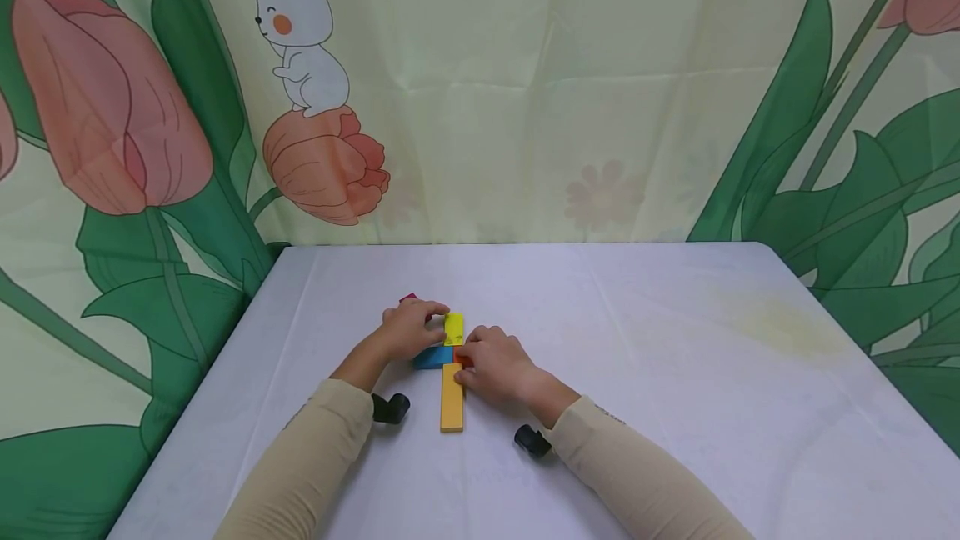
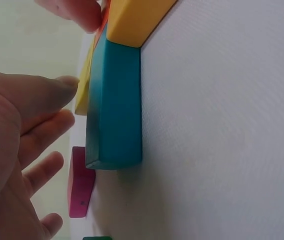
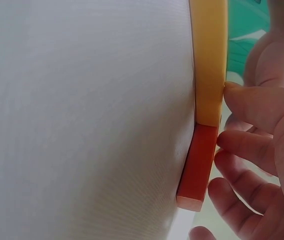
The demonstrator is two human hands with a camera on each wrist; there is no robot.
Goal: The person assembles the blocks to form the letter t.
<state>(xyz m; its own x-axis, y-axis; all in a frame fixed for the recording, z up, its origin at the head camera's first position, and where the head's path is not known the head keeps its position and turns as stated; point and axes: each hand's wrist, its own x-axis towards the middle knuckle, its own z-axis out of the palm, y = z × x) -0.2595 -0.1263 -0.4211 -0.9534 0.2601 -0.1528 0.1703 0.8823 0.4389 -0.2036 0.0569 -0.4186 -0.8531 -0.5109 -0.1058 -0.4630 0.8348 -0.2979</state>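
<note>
Several wooden blocks lie flat together on the white table. A long orange-yellow block (image 1: 452, 405) points toward me, with a blue block (image 1: 431, 359) going left from its far end. Opposite the blue one, a red-orange block (image 3: 198, 162) goes right, mostly behind my right hand in the head view. A yellow block (image 1: 453, 327) lies beyond the junction. My left hand (image 1: 408, 332) hovers over the blue block, fingers apart and thumb tip near the yellow block. With its fingertips, my right hand (image 1: 497, 363) touches the red-orange block; its thumb meets the orange-yellow block's edge.
Past the left hand lies a magenta block (image 2: 80, 182), mostly covered by that hand in the head view. The end of a green block (image 2: 98, 238) shows at the bottom of the left wrist view. A printed curtain (image 1: 480, 107) hangs behind the table (image 1: 675, 373).
</note>
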